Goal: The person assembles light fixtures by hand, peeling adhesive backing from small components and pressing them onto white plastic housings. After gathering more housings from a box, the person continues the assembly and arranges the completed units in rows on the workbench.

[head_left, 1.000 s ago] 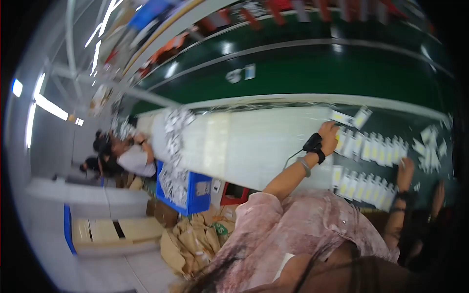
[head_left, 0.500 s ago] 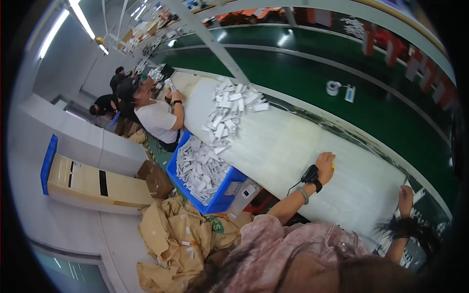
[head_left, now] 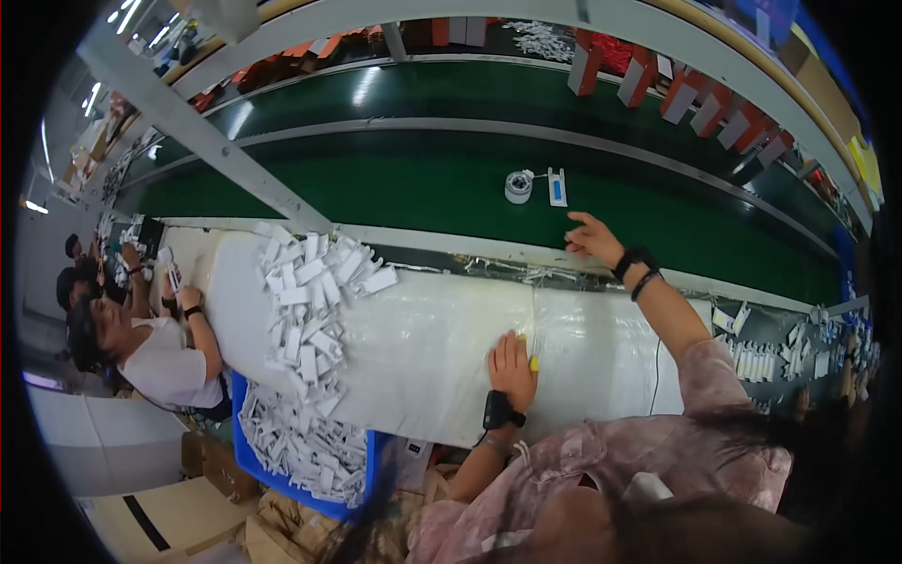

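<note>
On the white-covered tabletop (head_left: pixel 432 329), my left hand (head_left: pixel 512 371) rests with its fingers together. A small yellow object (head_left: pixel 534 363) shows at its thumb side; the hand hides most of it, so its kind cannot be told. My right hand (head_left: pixel 594 240) reaches over the green conveyor belt (head_left: pixel 404 179), empty, forefinger stretched out and the other fingers loosely bent. Just beyond its fingertips, not touched, lies a flat white plastic piece with a blue strip (head_left: pixel 557 188). Beside that piece sits a round white coil (head_left: pixel 518 187).
A heap of white plastic pieces (head_left: pixel 310 291) covers the table's left part. Below it stands a blue bin (head_left: pixel 246 451) full of similar pieces. A co-worker (head_left: pixel 160 362) stands at the left end. A slanting metal post (head_left: pixel 216 155) rises at the belt's near edge. More white parts (head_left: pixel 754 362) lie at right.
My view has turned to the right. My right hand has moved from the table's right end out over the belt, toward the white piece. My left hand stays on the tabletop with the yellow object.
</note>
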The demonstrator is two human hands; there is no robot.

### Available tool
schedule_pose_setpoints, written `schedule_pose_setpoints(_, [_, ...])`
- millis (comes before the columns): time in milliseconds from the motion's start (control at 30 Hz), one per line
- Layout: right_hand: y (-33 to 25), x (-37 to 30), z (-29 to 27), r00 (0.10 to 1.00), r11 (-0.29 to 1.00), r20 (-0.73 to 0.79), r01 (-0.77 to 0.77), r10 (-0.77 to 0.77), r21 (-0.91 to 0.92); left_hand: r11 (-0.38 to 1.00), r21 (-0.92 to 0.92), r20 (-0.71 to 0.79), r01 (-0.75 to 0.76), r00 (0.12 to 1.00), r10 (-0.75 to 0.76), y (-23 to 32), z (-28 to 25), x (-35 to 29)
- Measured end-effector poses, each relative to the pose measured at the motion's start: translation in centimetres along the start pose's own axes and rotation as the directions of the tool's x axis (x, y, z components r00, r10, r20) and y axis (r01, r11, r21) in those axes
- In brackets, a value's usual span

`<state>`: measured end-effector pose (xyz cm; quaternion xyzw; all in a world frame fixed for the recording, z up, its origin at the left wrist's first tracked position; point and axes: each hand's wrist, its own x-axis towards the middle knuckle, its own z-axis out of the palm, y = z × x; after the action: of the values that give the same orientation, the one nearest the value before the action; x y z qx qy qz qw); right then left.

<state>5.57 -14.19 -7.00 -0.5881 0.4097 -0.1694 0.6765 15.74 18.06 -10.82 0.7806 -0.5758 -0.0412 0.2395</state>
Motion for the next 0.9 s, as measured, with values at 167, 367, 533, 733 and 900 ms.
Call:
schedule_pose_setpoints(167, [-2.3, 8.7, 2.1, 0.995, 0.999, -0.089, -0.031, 0.034, 0.039, 1.0, 0.021, 0.028, 0.005, 1.0, -0.005, -0.1, 0.2, 0.5])
schedule_pose_setpoints(367, [-1.2, 17.5, 2.4, 0.966, 0.975, -0.227, -0.076, 0.123, 0.207, 0.998, -0.026, 0.133, 0.063, 0.989, -0.059, 0.1, 0.6, 0.3])
schedule_pose_setpoints(533, [0.2, 17.6, 2.7, 0.94, 0.922, -0.34, 0.106, 0.029, 0.372, 0.997, -0.044, 0.103, 0.058, 0.993, -0.053, 0.2, 1.1, 0.4])
schedule_pose_setpoints(733, [-2.7, 6.5, 6.1, 0.936, 0.879, -0.275, 0.313, -0.221, 0.36, 0.999, -0.016, 0.115, 0.044, 0.993, -0.042, 0.5, -0.6, 0.4])
schedule_pose_setpoints(900, [-4.6, -5.1, 4.1, 0.956, 0.957, 0.132, 0.237, -0.26, 0.17, 0.957, -0.281, -0.025, 0.069, 0.997, -0.079, -1.0, 0.9, -0.1])
